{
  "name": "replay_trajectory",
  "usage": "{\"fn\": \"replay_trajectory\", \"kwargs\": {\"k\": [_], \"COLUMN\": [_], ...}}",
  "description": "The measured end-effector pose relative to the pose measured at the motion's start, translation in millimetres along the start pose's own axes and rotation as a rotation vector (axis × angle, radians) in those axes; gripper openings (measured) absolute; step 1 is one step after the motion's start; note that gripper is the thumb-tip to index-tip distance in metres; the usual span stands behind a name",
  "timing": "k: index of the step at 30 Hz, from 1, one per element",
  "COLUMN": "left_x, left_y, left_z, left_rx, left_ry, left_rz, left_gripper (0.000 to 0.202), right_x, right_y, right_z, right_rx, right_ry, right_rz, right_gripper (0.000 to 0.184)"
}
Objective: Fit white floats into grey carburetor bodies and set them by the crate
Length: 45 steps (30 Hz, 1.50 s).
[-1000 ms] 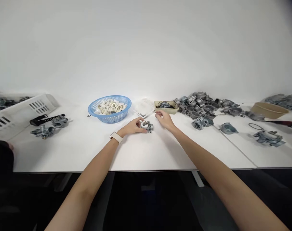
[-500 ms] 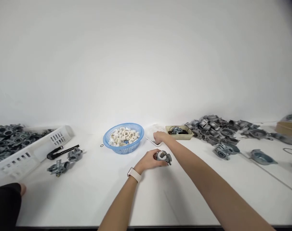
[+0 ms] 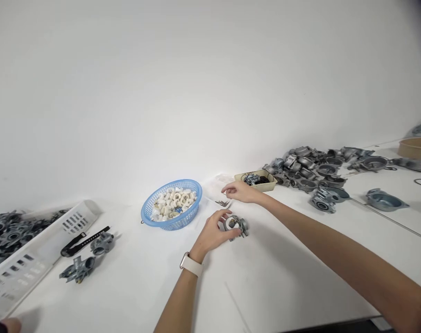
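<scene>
My left hand (image 3: 210, 237), with a pale watch band at the wrist, curls its thumb and fingers around a grey metal carburetor body (image 3: 244, 226) on the white table. A white ring-like float (image 3: 230, 224) sits on top of that carburetor. Thumb and forefinger of my right hand (image 3: 241, 190) are pinched together just above and beyond it; whatever is between the tips is too small to make out. Below those fingertips lie small thin metal pins (image 3: 223, 203). Left of them stands a blue basket (image 3: 172, 224) full of white floats.
A cream tray (image 3: 266, 187) holds dark small parts. Metal bowls are heaped (image 3: 304, 169) at the right; a single bowl (image 3: 386, 201) lies nearer. Two carburetors (image 3: 77, 269), a black strap (image 3: 73, 244) and a white crate (image 3: 40, 254) are at the left. Another person's hand (image 3: 12, 324) shows bottom left.
My right hand has lifted from the small white tray of pins, fingertips pinched. My left hand stays around the carburetor, its fingers slightly raised. The view has tilted.
</scene>
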<state>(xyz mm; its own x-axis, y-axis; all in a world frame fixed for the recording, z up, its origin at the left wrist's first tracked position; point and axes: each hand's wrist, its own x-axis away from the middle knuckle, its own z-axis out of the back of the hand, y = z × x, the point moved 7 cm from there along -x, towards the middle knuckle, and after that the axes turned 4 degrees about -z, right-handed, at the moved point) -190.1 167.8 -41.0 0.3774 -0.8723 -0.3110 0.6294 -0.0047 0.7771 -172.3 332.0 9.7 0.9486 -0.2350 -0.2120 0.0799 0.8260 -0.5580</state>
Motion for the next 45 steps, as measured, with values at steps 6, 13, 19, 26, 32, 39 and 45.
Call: {"fn": "replay_trajectory", "kwargs": {"k": [6, 13, 19, 26, 32, 39, 45], "left_x": [1, 2, 1, 1, 1, 3, 6], "left_y": [16, 24, 23, 21, 22, 28, 27], "left_z": [5.1, 2.7, -2.4, -4.4, -4.4, -6.3, -2.2], "left_rx": [-0.131, -0.218, -0.198, -0.201, -0.220, -0.242, -0.311], "left_ry": [0.064, 0.095, 0.083, 0.083, 0.102, 0.161, 0.239], "left_rz": [-0.064, -0.092, -0.134, -0.139, -0.138, -0.168, -0.159], "left_gripper": [0.032, 0.022, 0.023, 0.025, 0.028, 0.026, 0.037], "right_x": [73, 84, 85, 86, 86, 84, 85], "right_y": [16, 19, 24, 28, 24, 28, 27], "right_z": [-22, -38, -48, -47, -40, -45, -46], "right_rx": [-0.720, -0.875, -0.934, -0.968, -0.873, -0.806, -0.768], "right_ry": [0.070, 0.156, 0.151, 0.109, 0.154, 0.115, -0.020], "right_rz": [0.012, -0.086, -0.121, -0.200, -0.185, -0.196, -0.166], "right_gripper": [0.027, 0.020, 0.029, 0.032, 0.023, 0.023, 0.029]}}
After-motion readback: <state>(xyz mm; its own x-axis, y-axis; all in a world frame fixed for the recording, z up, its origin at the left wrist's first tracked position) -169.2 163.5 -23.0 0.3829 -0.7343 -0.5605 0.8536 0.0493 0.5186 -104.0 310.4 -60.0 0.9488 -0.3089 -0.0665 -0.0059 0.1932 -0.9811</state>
